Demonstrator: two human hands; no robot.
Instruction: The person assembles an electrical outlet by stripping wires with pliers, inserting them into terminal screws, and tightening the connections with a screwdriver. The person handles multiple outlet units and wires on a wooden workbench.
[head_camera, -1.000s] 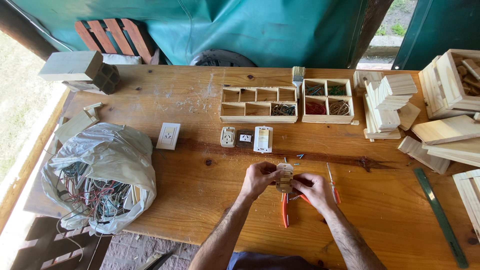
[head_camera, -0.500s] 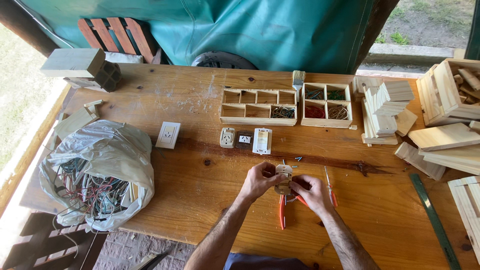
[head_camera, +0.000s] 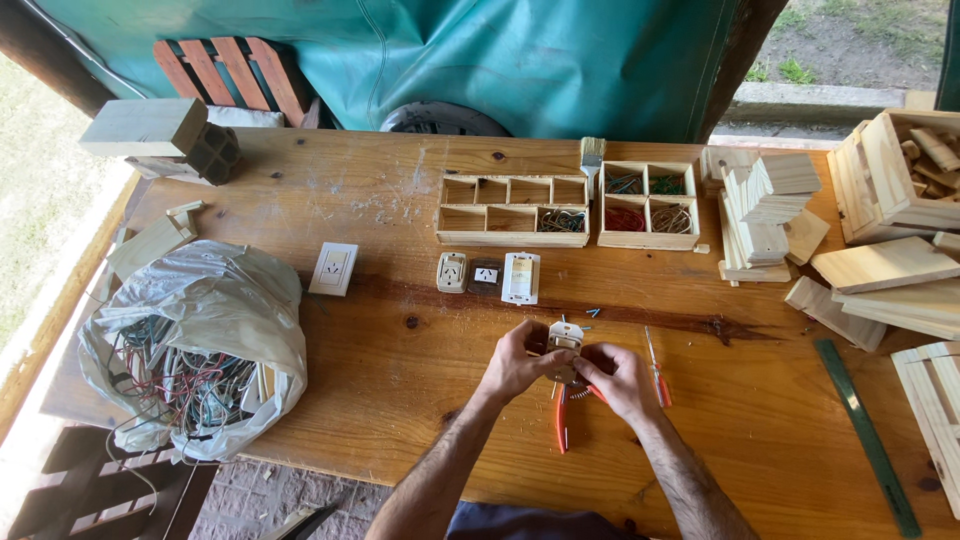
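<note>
While held up just over the wooden table (head_camera: 420, 430), sits between both hands: a small cream socket part (head_camera: 564, 340). Pinched on its left side by the left hand (head_camera: 516, 362), fingers curled tight around it. Gripped on its right side by the right hand (head_camera: 620, 380), fingers bent onto it too. Under the hands, flat on the wood, orange-handled pliers (head_camera: 561, 420). Just to the right, a small screwdriver (head_camera: 657, 372) with a red handle. A little past the hands, a few tiny screws (head_camera: 592, 313). Farther on, in a short row, three small socket pieces (head_camera: 487, 275), and off to the left a white wall socket plate (head_camera: 333, 268). Way over on the left, a clear plastic bag (head_camera: 200, 350) stuffed with coloured wires. On the right edge, a long green ruler (head_camera: 866, 438). Near the back, two wooden trays (head_camera: 512, 212) with little boxes inside, some holding wire coils. Beside them, a paintbrush (head_camera: 592, 156). To the right, stacks of cut wood blocks (head_camera: 765, 215). Behind it all, a big green tarp (head_camera: 520, 60).
</note>
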